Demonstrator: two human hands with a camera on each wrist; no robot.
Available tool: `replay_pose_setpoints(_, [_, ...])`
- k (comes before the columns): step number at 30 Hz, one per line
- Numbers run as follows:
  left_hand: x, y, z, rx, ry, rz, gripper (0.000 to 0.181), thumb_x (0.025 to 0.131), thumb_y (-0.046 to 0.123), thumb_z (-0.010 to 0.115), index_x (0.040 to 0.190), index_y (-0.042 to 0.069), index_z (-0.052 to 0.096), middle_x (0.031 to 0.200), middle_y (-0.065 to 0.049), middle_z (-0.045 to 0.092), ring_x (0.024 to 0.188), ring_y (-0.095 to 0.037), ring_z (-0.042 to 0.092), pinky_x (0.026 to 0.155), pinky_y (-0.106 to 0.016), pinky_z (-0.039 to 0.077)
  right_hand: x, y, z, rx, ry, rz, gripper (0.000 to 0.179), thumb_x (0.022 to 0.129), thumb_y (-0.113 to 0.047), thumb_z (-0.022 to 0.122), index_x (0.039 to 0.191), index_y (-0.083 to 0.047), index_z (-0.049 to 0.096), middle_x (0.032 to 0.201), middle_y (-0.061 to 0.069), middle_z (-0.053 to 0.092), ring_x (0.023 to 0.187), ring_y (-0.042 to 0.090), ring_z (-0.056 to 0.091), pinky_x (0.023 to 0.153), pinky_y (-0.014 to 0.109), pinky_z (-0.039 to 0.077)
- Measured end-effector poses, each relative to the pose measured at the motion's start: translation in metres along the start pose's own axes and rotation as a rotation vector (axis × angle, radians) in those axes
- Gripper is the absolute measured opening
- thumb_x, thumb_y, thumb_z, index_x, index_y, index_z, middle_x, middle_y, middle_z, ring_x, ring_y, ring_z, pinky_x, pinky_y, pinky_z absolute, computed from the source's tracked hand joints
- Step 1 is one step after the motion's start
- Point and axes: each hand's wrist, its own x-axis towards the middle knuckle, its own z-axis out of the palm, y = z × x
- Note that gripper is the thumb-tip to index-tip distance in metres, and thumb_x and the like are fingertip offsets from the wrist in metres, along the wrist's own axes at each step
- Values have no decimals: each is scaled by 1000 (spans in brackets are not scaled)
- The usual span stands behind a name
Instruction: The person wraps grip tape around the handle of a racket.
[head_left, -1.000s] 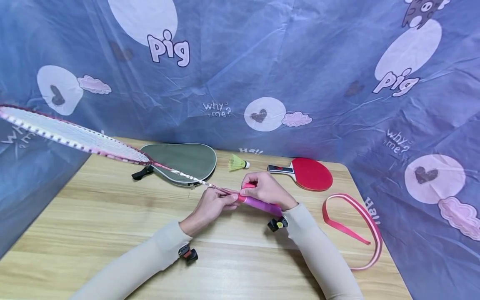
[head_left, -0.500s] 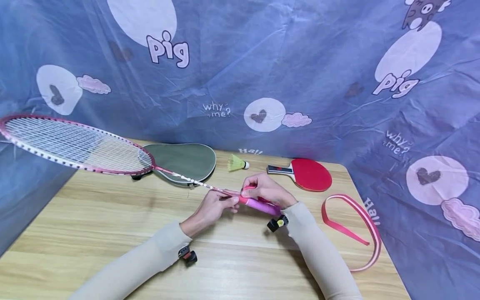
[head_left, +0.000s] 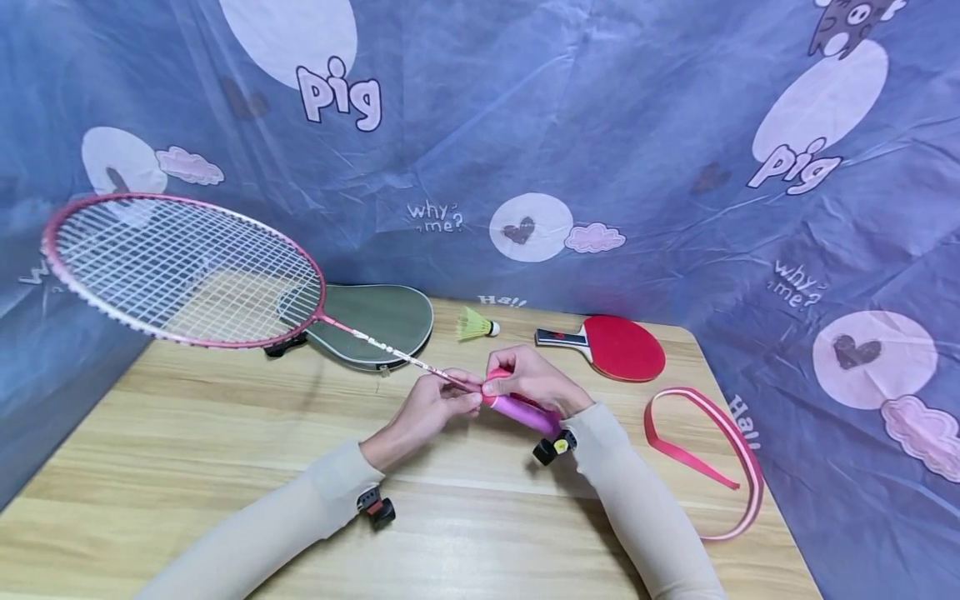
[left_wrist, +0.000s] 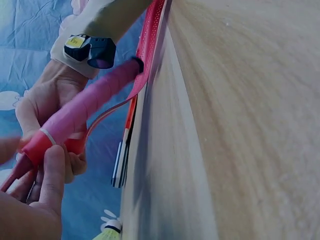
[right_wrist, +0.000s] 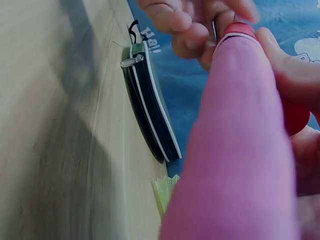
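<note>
A badminton racket slants across the head view, its strung head raised at the left and its shaft [head_left: 405, 357] running down to the hands. My left hand [head_left: 426, 410] grips it where the shaft meets the purple-pink handle [head_left: 528, 414]. Red wrapping [left_wrist: 36, 148] and a thin white ring [left_wrist: 48, 136] circle the handle's top. Beside that ring, my right hand [head_left: 534, 379] pinches a rounded red piece [right_wrist: 296, 117] between thumb and fingers; I cannot tell what it is. Below the right hand, the bare handle reaches back toward the right wrist.
On the wooden table [head_left: 225, 467] lie a green zip case [head_left: 375, 321], a yellow shuttlecock [head_left: 474, 325] and a red table tennis bat [head_left: 624, 348]. A pink-red strip [head_left: 738, 433] curls at the right. Patterned blue cloth [head_left: 420, 150] stands behind.
The racket has rolled about its shaft. Its head has swung right and its strings now face the camera more. Both hands stay almost in place, fingers still at the handle's top.
</note>
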Motion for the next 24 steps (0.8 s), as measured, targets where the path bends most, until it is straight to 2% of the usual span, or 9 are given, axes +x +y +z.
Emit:
replay_pose_setpoints(3, [2, -2, 0, 31, 28, 10, 31, 86, 11, 78, 114, 0, 71, 108, -17, 76, 84, -14, 73, 84, -38, 62, 0, -1, 1, -8, -12, 3, 13, 83, -5, 76, 77, -6, 65, 66, -6, 60, 66, 10, 50, 57, 21, 41])
replay_pose_setpoints(5, [3, -4, -1, 43, 46, 22, 30, 84, 12, 81, 110, 0, 73, 104, -16, 77, 80, -13, 72, 82, -41, 62, 0, -1, 2, 0, -27, 3, 11, 83, -5, 76, 78, -6, 66, 67, -6, 61, 67, 9, 51, 57, 20, 41])
replay_pose_setpoints(8, [2, -4, 0, 32, 61, 34, 27, 84, 11, 80, 108, 0, 74, 101, -16, 78, 77, -25, 73, 79, -47, 61, 0, -1, 0, 34, -52, 3, 8, 84, -4, 75, 81, -5, 68, 70, -6, 63, 67, 8, 52, 57, 19, 42])
replay_pose_setpoints(10, [1, -3, 0, 30, 68, 39, 25, 84, 11, 80, 107, 1, 74, 99, -14, 78, 77, -34, 73, 76, -46, 61, -1, -1, -2, 67, -69, 1, 5, 85, -3, 74, 85, -1, 69, 72, -5, 65, 68, 9, 52, 58, 19, 43])
replay_pose_setpoints(12, [0, -3, 1, 26, 73, 36, 24, 84, 11, 80, 107, 3, 75, 98, -13, 79, 77, -39, 72, 73, -45, 61, -1, -1, -4, 78, -79, 0, 10, 85, -4, 75, 88, 3, 70, 74, -4, 67, 68, 9, 54, 59, 19, 45])
replay_pose_setpoints(14, [-1, -3, 1, 21, 81, 34, 24, 84, 9, 80, 107, 3, 75, 97, -13, 78, 74, -37, 72, 71, -41, 60, -1, 0, -5, 69, -84, 1, 17, 85, -8, 77, 91, 6, 69, 75, -4, 69, 70, 10, 55, 61, 19, 46])
replay_pose_setpoints(17, [-2, -4, 3, 5, 99, 29, 25, 83, 6, 79, 107, 1, 74, 97, -16, 78, 73, -29, 72, 70, -37, 61, 0, 1, -5, 35, -73, 3, 19, 85, -10, 78, 92, 6, 71, 74, -6, 70, 70, 10, 54, 62, 19, 45])
replay_pose_setpoints(21, [-3, -3, 4, -7, 121, 15, 26, 81, 2, 80, 107, -2, 75, 99, -19, 78, 74, -21, 72, 72, -32, 62, 0, 2, -4, -14, -57, -1, 8, 86, -5, 75, 88, 2, 73, 71, -6, 67, 64, 9, 49, 56, 19, 39])
replay_pose_setpoints(24, [-4, -2, 5, -19, 122, 11, 26, 81, 0, 79, 106, -3, 75, 99, -21, 78, 74, -20, 72, 71, -31, 62, 1, 2, -4, -43, -46, 0, 4, 86, -4, 74, 87, 0, 73, 70, -5, 66, 62, 8, 47, 54, 19, 36])
